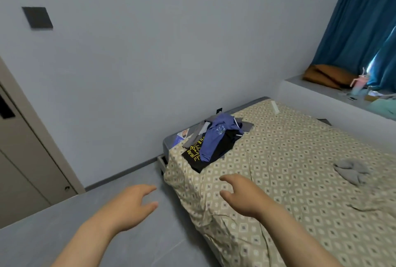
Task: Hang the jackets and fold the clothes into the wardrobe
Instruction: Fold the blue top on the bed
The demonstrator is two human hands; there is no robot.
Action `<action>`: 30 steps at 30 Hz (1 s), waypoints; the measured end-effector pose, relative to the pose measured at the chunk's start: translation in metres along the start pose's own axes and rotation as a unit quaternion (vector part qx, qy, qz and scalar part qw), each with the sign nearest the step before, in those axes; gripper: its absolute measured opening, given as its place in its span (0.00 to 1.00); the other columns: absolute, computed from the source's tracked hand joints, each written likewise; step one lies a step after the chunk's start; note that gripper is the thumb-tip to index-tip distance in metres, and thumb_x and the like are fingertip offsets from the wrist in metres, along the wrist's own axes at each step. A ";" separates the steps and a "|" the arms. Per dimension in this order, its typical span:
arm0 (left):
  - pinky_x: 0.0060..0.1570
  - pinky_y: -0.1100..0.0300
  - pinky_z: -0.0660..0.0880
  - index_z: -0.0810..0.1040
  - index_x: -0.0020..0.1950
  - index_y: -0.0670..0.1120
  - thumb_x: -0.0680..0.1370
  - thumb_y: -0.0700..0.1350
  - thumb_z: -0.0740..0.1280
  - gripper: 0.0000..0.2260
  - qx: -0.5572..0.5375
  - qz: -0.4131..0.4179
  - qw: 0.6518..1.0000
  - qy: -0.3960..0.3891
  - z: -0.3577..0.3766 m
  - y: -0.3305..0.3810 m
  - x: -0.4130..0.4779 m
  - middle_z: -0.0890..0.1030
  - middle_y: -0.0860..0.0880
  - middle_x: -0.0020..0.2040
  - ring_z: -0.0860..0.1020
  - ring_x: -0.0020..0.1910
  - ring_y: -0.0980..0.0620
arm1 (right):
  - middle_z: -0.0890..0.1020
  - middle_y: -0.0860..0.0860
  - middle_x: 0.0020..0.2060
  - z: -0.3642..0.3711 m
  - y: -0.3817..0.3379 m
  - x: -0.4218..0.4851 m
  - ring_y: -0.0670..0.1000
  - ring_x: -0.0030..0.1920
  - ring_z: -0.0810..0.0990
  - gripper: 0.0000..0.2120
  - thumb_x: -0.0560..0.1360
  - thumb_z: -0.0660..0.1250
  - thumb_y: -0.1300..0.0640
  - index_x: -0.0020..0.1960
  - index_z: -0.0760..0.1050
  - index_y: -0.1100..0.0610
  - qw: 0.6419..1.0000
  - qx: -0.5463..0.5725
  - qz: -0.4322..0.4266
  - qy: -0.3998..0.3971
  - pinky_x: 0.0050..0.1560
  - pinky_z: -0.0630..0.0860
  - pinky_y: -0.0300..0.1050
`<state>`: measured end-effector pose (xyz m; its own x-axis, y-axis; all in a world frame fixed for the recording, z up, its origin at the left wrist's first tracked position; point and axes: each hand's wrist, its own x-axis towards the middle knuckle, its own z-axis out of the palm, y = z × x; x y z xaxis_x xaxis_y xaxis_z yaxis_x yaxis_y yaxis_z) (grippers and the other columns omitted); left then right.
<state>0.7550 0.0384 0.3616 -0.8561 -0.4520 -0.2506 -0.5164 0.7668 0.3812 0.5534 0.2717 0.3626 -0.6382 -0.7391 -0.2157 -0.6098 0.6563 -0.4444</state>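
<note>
Grip state: both hands are released, fingers loosely spread and slightly bent, each grasping nothing. The left hand (132, 204) hangs palm-down over the grey floor (128, 245), just beside the near corner of the bed (289, 159). The right hand (242, 196) hangs over that corner of the bed, above the draped edge of the bedsheet (214, 213); whether it touches the fabric cannot be told. Both forearms are bare and enter from the lower edge of the view.

Task item: the clothes pile (211, 141) lies on the bed at its far left corner, beyond the right hand and apart from it. Composition of the pile:
- a blue garment (215, 138) on top, crumpled, with a small pale print on it;
- a black garment (194, 154) below it, carrying a yellow line drawing, its edge nearest the hands;
- grey pieces (196, 135) protruding at the far side.

A separate grey garment (351, 171) lies crumpled on the bed well to the right of the pile.

The bedsheet is beige with a repeating diamond pattern and is wrinkled at the corner. A grey bed frame shows beyond the pile. A door (25, 148) stands at the left, a dark wall plate (37, 17) above it. At the upper right, a blue curtain (360, 20) hangs over a ledge (300, 86) bearing a brown cushion (325, 74).
</note>
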 end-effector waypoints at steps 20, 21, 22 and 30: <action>0.64 0.63 0.65 0.68 0.74 0.53 0.80 0.53 0.64 0.22 -0.043 0.012 0.995 -0.094 0.013 0.004 0.293 0.72 0.53 0.72 0.72 0.68 0.54 | 0.69 0.48 0.74 -0.036 0.096 0.223 0.49 0.72 0.68 0.23 0.81 0.61 0.48 0.75 0.66 0.51 0.994 0.044 0.089 -0.036 0.70 0.65 0.44; 0.64 0.63 0.66 0.69 0.74 0.52 0.80 0.53 0.64 0.22 -0.049 0.007 0.993 -0.104 0.013 -0.002 0.312 0.72 0.53 0.72 0.73 0.68 0.54 | 0.69 0.48 0.74 -0.039 0.096 0.243 0.49 0.73 0.67 0.23 0.82 0.61 0.49 0.75 0.66 0.52 0.994 0.040 0.090 -0.042 0.71 0.64 0.44; 0.64 0.63 0.67 0.70 0.74 0.52 0.80 0.53 0.64 0.22 -0.054 0.003 0.992 -0.112 0.014 -0.008 0.330 0.73 0.53 0.71 0.73 0.67 0.54 | 0.69 0.48 0.74 -0.042 0.095 0.263 0.49 0.73 0.67 0.23 0.82 0.61 0.50 0.75 0.66 0.52 0.994 0.037 0.092 -0.044 0.71 0.64 0.43; 0.63 0.61 0.67 0.70 0.74 0.54 0.80 0.54 0.63 0.22 -0.082 -0.012 0.991 -0.106 0.005 -0.045 0.433 0.73 0.52 0.71 0.72 0.69 0.52 | 0.69 0.50 0.74 -0.054 0.082 0.367 0.51 0.73 0.67 0.23 0.82 0.61 0.51 0.76 0.65 0.53 0.993 0.013 0.099 -0.067 0.70 0.64 0.43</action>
<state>0.4076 -0.1895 0.2319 -0.8292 -0.3500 -0.4359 -0.5476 0.6651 0.5077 0.2438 0.0627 0.2942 -0.6747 -0.6109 -0.4142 -0.4651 0.7876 -0.4041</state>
